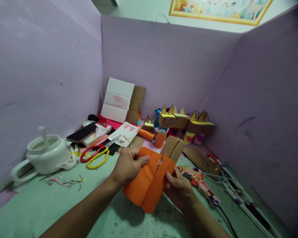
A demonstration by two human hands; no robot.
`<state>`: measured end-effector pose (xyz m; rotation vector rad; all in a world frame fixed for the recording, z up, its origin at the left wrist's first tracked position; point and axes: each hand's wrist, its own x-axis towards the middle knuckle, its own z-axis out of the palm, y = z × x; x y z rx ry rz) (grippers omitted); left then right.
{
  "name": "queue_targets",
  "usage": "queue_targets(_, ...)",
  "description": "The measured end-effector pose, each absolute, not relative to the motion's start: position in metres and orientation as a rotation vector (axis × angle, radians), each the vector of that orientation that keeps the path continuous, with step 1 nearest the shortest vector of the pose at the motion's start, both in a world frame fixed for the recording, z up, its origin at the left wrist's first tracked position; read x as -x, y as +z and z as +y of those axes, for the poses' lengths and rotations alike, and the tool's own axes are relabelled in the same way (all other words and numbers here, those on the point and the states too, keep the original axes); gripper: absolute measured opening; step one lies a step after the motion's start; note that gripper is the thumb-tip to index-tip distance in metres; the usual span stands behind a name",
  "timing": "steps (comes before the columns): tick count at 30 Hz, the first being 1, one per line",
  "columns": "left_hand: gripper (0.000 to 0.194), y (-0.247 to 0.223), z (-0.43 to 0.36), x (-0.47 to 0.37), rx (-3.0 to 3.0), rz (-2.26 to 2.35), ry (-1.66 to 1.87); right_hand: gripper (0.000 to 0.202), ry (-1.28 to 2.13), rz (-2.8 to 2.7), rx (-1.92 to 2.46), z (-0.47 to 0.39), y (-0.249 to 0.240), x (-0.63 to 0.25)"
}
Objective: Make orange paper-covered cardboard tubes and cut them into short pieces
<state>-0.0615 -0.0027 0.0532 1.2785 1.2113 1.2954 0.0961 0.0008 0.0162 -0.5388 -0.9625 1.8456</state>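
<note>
Both hands hold a sheet of orange paper (pixel 144 178) above the table. The paper is partly folded over a brown cardboard piece (pixel 173 148), whose upper end sticks out past it. My left hand (pixel 129 165) pinches the paper's upper left part, thumb on top. On the right side, my right hand (pixel 180 188) grips the paper, with the thumb in front and the other fingers hidden behind. A ragged slit runs between the two orange flaps near the top. A flower-patterned glue gun (pixel 201 183) with a black cord lies just right of my right hand.
Scissors (pixel 96 153) with red and yellow handles lie left, beside a phone (pixel 81 131) and a white pot (pixel 48 153). Cardboard figures with pointed ears (pixel 173 120) stand at the back near an orange tube (pixel 160 138). Purple walls (pixel 169 66) enclose the table.
</note>
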Motion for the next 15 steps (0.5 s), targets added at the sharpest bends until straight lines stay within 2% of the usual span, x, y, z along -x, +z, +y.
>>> queue_targets(8, 0.025, 0.0598, -0.0062, 0.0667, -1.301, 1.025, 1.212, 0.044, 1.784, -0.988, 0.596, 0.0045, 0.0129, -0.0985)
queue_targets(15, 0.019, 0.0583, -0.0104, 0.0652, -1.525, 0.945, 1.050, 0.043, 1.781, -1.077, 0.558, 0.0051, 0.0122, -0.0980)
